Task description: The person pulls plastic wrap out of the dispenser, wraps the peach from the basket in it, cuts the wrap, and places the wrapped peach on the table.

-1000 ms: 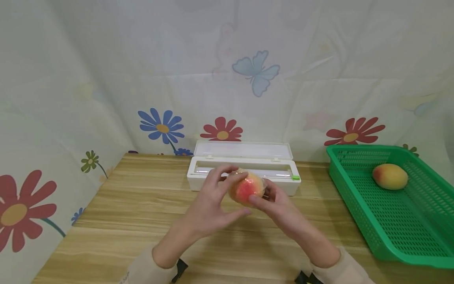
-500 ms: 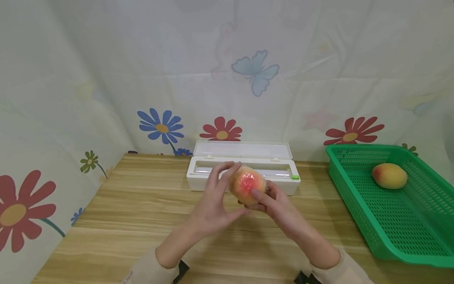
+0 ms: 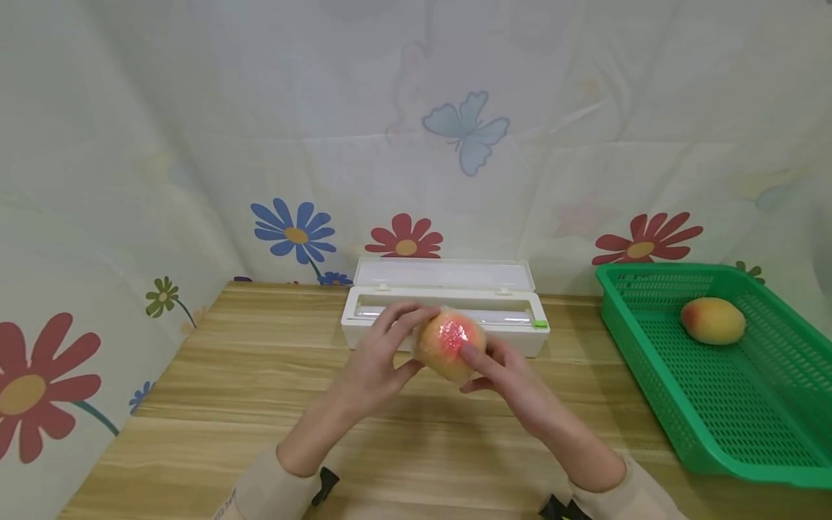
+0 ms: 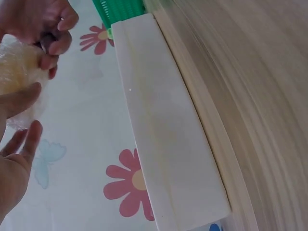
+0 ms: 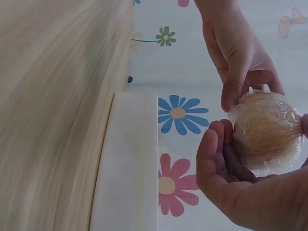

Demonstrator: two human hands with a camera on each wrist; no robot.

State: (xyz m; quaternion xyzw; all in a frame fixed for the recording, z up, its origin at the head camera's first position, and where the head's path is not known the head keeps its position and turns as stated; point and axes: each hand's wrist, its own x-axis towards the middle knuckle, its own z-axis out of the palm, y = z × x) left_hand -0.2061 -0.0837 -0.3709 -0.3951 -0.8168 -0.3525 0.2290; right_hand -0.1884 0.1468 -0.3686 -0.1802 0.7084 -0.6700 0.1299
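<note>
A peach (image 3: 448,343), yellow with a pink-red blush, is held up over the table, wrapped in clear cling film. In the right wrist view the film looks crinkled around the peach (image 5: 267,132). My left hand (image 3: 377,365) grips its left side, fingers on top and thumb below. From the right, my right hand (image 3: 520,383) holds it with the thumb on the front; the other fingers curl behind and beneath, partly hidden. Just beyond the hands stands a white cling film dispenser (image 3: 370,336), its lid (image 3: 445,274) raised and a roll inside.
At the right a green plastic basket (image 3: 656,390) contains a yellow mango-like fruit (image 3: 713,321) with a reddish end. The wooden table (image 3: 260,375) meets a flower-printed cloth (image 3: 312,87) at the back and left.
The peach has turned a little in the hands. My left hand's thumb, earlier apart from it, has come in against its lower left side. The right hand keeps hold.
</note>
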